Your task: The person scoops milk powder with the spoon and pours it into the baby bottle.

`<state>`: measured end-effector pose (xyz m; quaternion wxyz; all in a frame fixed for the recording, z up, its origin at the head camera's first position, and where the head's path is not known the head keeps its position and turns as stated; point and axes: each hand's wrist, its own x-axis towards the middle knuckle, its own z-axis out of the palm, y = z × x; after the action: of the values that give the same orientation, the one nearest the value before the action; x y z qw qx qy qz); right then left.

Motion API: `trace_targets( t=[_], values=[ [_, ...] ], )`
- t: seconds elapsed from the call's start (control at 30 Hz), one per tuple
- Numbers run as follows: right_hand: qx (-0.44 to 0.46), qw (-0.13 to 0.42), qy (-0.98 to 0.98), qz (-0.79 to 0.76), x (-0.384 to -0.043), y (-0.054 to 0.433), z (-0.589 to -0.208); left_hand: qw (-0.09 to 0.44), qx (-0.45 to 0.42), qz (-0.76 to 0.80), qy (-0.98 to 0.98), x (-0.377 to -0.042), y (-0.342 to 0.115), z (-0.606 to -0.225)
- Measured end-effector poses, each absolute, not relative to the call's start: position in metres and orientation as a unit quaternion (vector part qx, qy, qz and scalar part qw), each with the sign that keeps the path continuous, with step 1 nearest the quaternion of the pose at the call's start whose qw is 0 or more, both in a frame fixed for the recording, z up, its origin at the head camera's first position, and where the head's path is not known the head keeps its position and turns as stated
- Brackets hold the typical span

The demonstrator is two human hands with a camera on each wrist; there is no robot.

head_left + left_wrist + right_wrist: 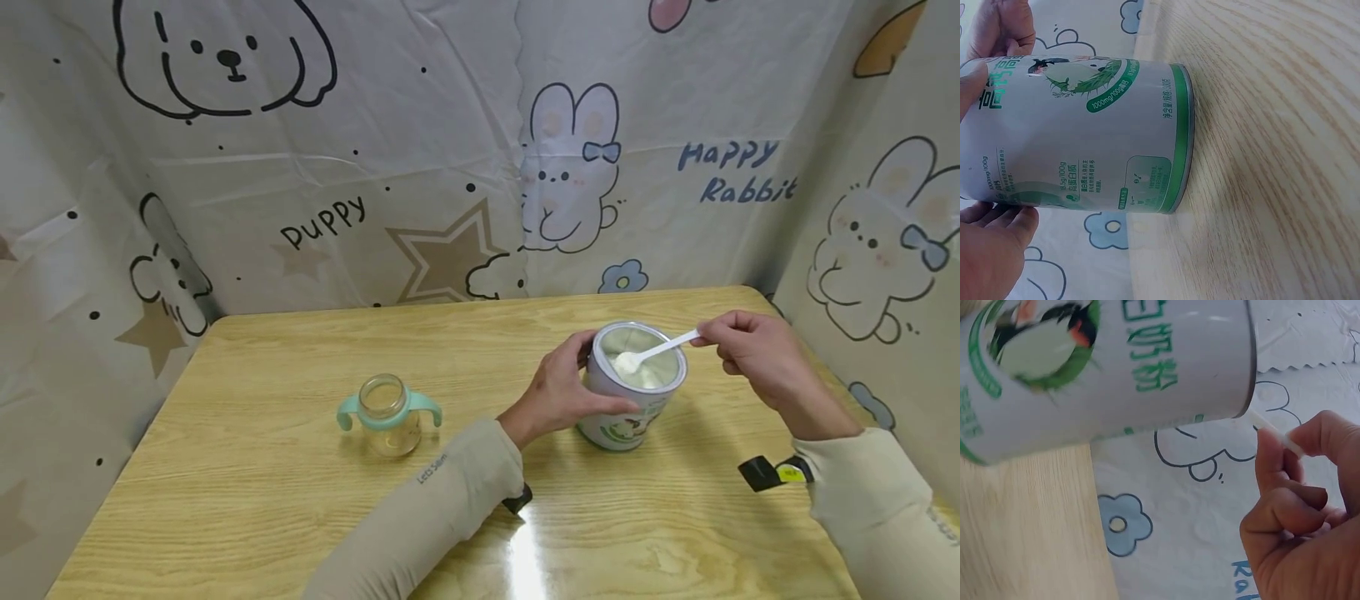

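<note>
An open white milk powder can [611, 432] with a green base band stands on the right half of the table. My left hand [557, 393] grips it from the left, thumb across the front and fingers round the far side. In the left wrist view the printed can wall [1085, 137] lies between thumb and fingers. Above the rim, my right hand [765, 357] pinches the handle end of a white scoop [670, 344]. The scoop's bowl is inside the can's mouth, heaped with pale powder [627, 362]. The right wrist view shows thumb and forefinger on the handle [1280, 439].
A clear amber baby bottle [393, 439] without a lid, with two mint-green handles, stands left of the left forearm. The wooden table [262, 475] meets a cartoon-printed cloth [420, 167] at the back and sides.
</note>
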<state>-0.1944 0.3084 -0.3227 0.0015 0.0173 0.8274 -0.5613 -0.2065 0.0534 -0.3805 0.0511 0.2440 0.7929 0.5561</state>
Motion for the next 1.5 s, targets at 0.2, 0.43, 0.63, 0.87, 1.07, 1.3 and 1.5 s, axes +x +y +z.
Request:
trace_targets(
  t=[0.2,0.43,0.63,0.87,1.07,1.3,1.5],
  values=[
    [0.023,0.010,0.806,-0.591,-0.195,0.308,-0.323,0.046,0.247,0.552,0.795,-0.207,0.052,-0.380],
    [0.025,0.032,0.742,-0.669,-0.196,0.310,-0.322,0.045,0.252,0.534,0.806,-0.205,0.049,-0.378],
    [0.016,0.041,0.722,-0.690,-0.199,0.309,-0.321,0.045,0.250,0.533,0.807,-0.203,0.044,-0.374],
    [0.006,0.042,0.695,-0.718,-0.201,0.310,-0.319,0.057,0.237,0.538,0.807,-0.204,0.039,-0.372],
    [-0.004,0.044,0.677,-0.734,-0.199,0.307,-0.315,0.076,0.232,0.557,0.794,-0.204,0.027,-0.373],
    [-0.009,0.039,0.675,-0.737,-0.199,0.302,-0.310,0.077,0.237,0.557,0.793,-0.204,0.010,-0.371],
    [-0.016,0.040,0.669,-0.742,-0.201,0.296,-0.306,0.072,0.237,0.557,0.793,-0.205,-0.002,-0.364]
  ],
)
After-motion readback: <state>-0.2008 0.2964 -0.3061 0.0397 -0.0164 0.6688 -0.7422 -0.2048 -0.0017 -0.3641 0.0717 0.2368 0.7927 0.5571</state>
